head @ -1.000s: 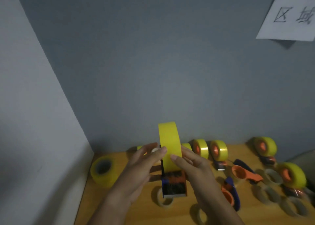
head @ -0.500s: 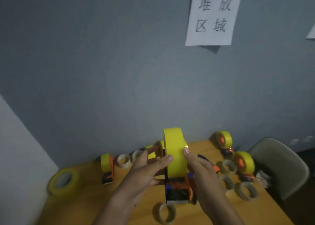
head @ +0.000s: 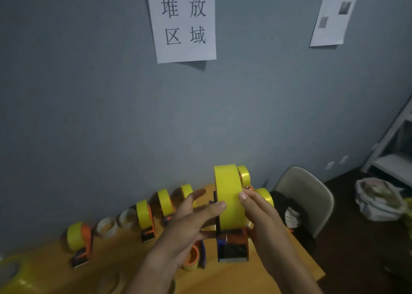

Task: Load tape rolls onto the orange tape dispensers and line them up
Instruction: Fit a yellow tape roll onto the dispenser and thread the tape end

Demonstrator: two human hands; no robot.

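A large yellow tape roll stands upright on an orange and blue tape dispenser, held above the wooden table. My left hand presses the roll's left side with thumb and fingers. My right hand grips its right side and the dispenser. Several loaded dispensers stand along the wall: one at far left, another in the middle, two more behind my left hand, and others behind the held roll.
Empty cardboard cores lie by the wall. An orange empty dispenser sits below my left hand. A big yellow roll lies at far left. A chair with dark cloth stands right of the table; a shelf and bag beyond.
The view has swung right and closer: the chair, shelf and second paper sheet came into sight. Both hands keep hold of the roll and dispenser.
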